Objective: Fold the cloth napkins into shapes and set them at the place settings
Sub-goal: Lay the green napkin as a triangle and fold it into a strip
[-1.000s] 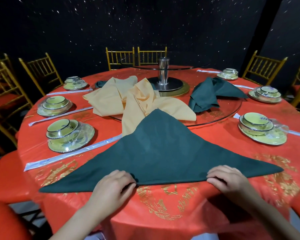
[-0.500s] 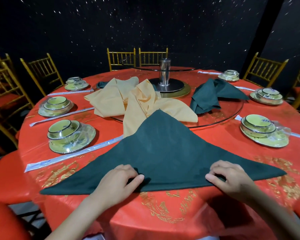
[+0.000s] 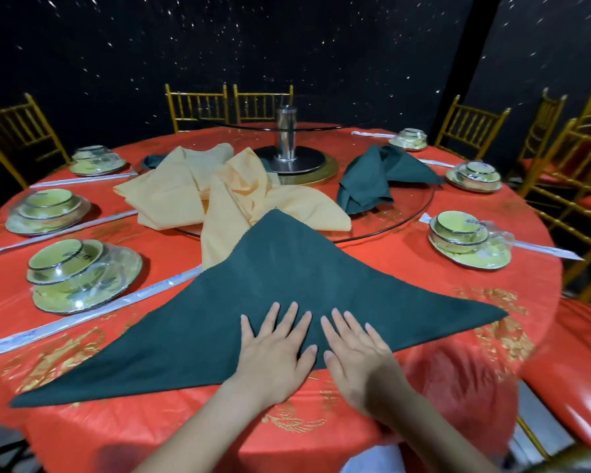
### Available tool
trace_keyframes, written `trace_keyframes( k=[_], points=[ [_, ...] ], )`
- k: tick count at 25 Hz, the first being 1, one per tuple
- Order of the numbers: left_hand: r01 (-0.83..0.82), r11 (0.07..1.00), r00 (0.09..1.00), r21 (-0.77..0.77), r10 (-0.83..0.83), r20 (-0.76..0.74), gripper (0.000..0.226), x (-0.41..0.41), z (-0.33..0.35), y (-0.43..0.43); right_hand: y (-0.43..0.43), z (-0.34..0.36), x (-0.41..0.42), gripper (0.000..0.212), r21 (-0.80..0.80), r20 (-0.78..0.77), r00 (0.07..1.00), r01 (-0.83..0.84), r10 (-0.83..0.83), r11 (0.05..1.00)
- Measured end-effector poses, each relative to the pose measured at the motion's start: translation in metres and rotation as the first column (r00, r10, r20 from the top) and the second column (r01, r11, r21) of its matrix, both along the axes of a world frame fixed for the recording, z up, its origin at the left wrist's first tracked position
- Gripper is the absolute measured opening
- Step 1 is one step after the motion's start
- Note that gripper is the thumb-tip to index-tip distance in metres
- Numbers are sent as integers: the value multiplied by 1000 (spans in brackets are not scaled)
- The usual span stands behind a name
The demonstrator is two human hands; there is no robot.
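Observation:
A dark green napkin (image 3: 277,288) lies folded into a wide triangle on the red tablecloth (image 3: 458,363), its long edge toward me and its tip pointing at the table's centre. My left hand (image 3: 275,346) and my right hand (image 3: 355,349) lie flat side by side on the middle of the napkin near its long edge, fingers straight and spread, pressing the cloth down. Loose yellow napkins (image 3: 198,196) and another green napkin (image 3: 372,186) lie heaped on the glass turntable (image 3: 410,213) behind.
Wrapped place settings of stacked bowls and plates (image 3: 79,274) (image 3: 468,238) ring the table, each with wrapped chopsticks (image 3: 93,312) beside it. A steel post (image 3: 285,134) stands at the centre. Gold chairs (image 3: 195,104) surround the table; a red seat (image 3: 574,377) is at my right.
Both hands left the napkin's long edge, where their fingers were curled on the cloth, and came together at its middle, now lying flat on the cloth.

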State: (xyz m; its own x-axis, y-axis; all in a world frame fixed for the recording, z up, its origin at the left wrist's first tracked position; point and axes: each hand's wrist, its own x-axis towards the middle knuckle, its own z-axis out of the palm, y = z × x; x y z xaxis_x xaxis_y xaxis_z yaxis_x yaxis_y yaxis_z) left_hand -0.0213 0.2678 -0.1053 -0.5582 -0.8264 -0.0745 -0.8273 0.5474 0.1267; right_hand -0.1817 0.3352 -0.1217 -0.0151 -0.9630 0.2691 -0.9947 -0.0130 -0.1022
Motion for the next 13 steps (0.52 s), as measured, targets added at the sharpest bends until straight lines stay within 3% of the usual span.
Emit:
trace_keyframes(
  k=[4,13],
  points=[
    [5,1000,1000,-17,-4,15,87,-1,0,-1,5,1,-34,51,74,2,983,184,-185,980],
    [5,999,1000,-35,-4,28,90,-1,1,1,13,0,-127,66,269,-145,857,515,-494,814]
  ],
)
